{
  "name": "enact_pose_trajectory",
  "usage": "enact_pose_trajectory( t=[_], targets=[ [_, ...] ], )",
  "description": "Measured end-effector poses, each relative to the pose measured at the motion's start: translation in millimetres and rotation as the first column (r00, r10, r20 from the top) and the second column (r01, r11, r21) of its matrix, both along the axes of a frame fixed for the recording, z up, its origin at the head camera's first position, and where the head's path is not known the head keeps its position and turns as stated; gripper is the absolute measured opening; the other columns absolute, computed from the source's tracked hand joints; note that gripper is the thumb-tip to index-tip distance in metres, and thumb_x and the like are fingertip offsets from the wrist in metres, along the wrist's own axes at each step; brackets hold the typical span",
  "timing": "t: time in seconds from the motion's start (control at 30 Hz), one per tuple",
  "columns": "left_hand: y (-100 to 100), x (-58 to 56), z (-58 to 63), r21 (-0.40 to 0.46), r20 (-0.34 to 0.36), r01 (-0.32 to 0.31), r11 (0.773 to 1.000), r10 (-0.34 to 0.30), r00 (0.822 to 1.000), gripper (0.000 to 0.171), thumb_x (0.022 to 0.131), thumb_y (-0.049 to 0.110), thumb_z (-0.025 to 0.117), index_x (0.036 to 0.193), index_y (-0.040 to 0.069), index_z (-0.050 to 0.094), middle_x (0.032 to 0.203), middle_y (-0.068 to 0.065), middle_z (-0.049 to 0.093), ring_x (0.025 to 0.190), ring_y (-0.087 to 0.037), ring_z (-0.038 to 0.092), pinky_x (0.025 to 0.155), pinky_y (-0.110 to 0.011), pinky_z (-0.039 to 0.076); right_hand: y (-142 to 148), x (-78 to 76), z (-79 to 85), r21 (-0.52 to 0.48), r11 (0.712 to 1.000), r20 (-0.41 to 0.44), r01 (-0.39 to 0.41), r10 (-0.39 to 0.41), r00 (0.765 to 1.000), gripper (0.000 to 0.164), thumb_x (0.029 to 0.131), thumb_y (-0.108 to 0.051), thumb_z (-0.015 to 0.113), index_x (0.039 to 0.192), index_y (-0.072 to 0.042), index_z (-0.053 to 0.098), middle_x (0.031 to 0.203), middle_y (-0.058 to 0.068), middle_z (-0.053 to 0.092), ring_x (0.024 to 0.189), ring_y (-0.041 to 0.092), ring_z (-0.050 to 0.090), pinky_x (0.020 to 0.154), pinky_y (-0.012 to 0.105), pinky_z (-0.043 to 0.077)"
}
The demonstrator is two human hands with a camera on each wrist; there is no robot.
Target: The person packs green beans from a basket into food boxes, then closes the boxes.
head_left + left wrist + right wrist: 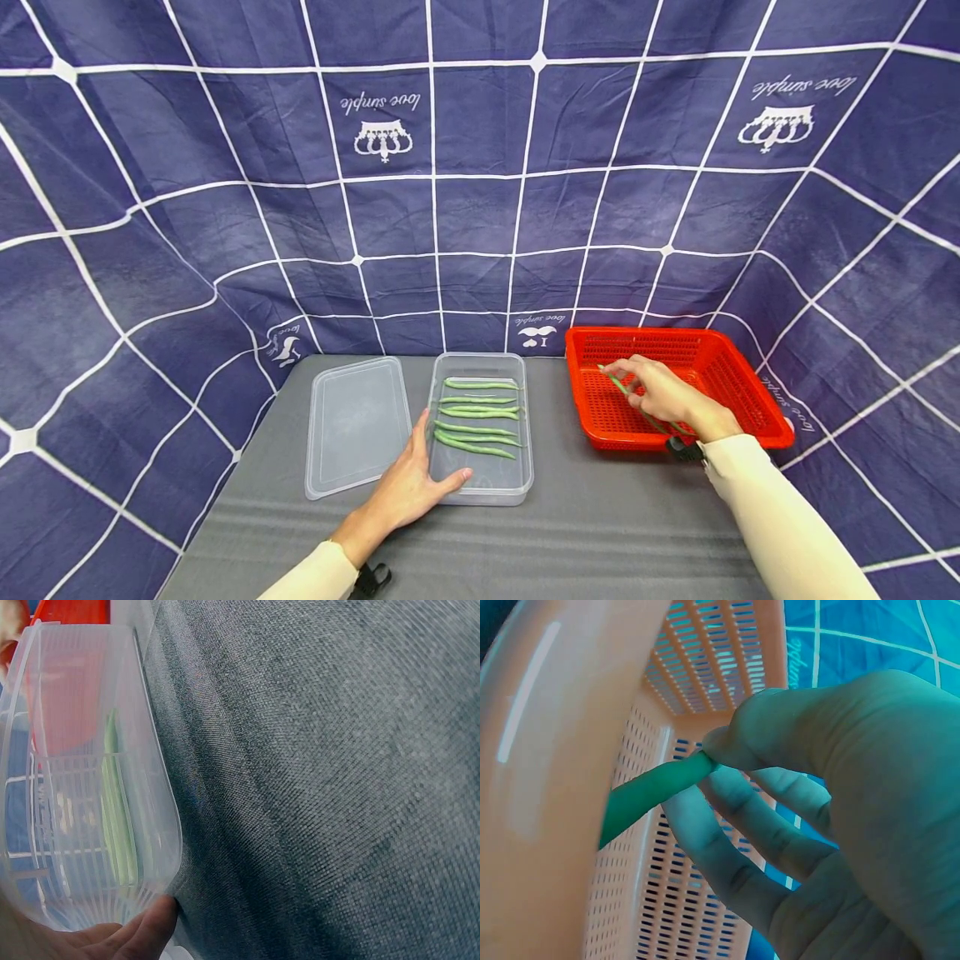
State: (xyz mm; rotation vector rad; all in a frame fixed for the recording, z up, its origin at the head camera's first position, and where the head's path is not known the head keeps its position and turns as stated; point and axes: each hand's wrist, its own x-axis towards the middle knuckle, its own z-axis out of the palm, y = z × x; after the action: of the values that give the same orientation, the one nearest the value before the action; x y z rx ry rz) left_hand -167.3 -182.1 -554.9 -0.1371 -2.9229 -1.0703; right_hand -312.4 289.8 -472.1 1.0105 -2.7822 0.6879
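Observation:
My right hand [660, 393] is over the red basket [738, 354], pinching a green bean [617, 384] between thumb and fingertips. In the right wrist view the thumb presses on the tip of that bean [656, 787], and the basket's near wall hides its other end. Another bit of green bean [681, 429] shows below the hand. Several green beans [480, 414] lie crosswise, roughly parallel, in a clear plastic container [483, 499]. My left hand [411, 482] rests against the container's left side, fingers fairly straight along the wall and thumb across the near left corner.
A translucent lid [356, 429] lies flat to the left of the container. All of it stands on a grey cloth-covered table [570, 533]. A blue checked curtain [480, 217] closes off the back and both sides, close behind the basket.

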Motion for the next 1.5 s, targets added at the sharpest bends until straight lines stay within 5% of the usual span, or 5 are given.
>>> enact_pose_trajectory(
  t=[0.6,0.77,1.0,1.2,1.5],
  targets=[
    [0.6,2.0,0.7,0.002,0.011,0.001,1.000,-0.001,1.000,0.136,0.093,0.074,0.086,0.186,0.010,0.012,0.183,-0.033,0.042,0.156,-0.057,0.061,0.114,-0.074,0.058,-19.1,9.8,7.0,0.011,1.000,0.023,-0.006,0.006,1.000,0.066,0.086,0.018,0.080,0.146,-0.008,0.074,0.120,0.008,0.077,0.109,0.032,0.076,0.092,0.048,0.064],
    [0.3,1.9,-0.1,0.009,0.013,-0.001,1.000,0.001,1.000,0.136,0.093,0.074,0.087,0.187,0.010,0.012,0.184,-0.032,0.042,0.155,-0.056,0.062,0.114,-0.073,0.059,-22.7,13.0,9.1,-0.014,1.000,0.051,-0.004,0.005,0.999,0.067,0.089,0.019,0.080,0.149,-0.009,0.074,0.121,0.008,0.076,0.109,0.030,0.077,0.088,0.039,0.065],
    [0.0,1.5,0.1,0.007,0.014,-0.002,1.000,0.002,1.000,0.136,0.093,0.075,0.086,0.187,0.012,0.011,0.184,-0.032,0.042,0.155,-0.057,0.061,0.115,-0.073,0.058,-29.8,16.0,11.9,0.004,1.000,0.024,-0.016,0.016,1.000,0.064,0.090,0.018,0.079,0.147,-0.008,0.073,0.123,0.008,0.077,0.111,0.032,0.078,0.097,0.055,0.066],
    [0.4,2.4,1.0,0.005,0.010,-0.007,1.000,0.006,1.000,0.136,0.093,0.075,0.087,0.186,0.010,0.013,0.183,-0.032,0.043,0.152,-0.057,0.064,0.114,-0.072,0.059,-37.7,19.7,14.4,0.000,0.999,-0.005,-0.039,0.039,0.999,0.057,0.090,0.017,0.078,0.142,-0.005,0.074,0.117,0.006,0.078,0.105,0.026,0.077,0.091,0.045,0.065],
    [0.0,2.5,0.9,0.009,0.008,-0.006,1.000,0.005,1.000,0.135,0.093,0.074,0.087,0.186,0.010,0.013,0.183,-0.031,0.043,0.153,-0.056,0.064,0.114,-0.072,0.059,-48.1,25.1,16.9,0.002,0.999,0.006,-0.049,0.049,0.999,0.050,0.091,0.016,0.076,0.138,0.000,0.077,0.122,0.009,0.080,0.106,0.026,0.078,0.094,0.050,0.067]
  ],
)
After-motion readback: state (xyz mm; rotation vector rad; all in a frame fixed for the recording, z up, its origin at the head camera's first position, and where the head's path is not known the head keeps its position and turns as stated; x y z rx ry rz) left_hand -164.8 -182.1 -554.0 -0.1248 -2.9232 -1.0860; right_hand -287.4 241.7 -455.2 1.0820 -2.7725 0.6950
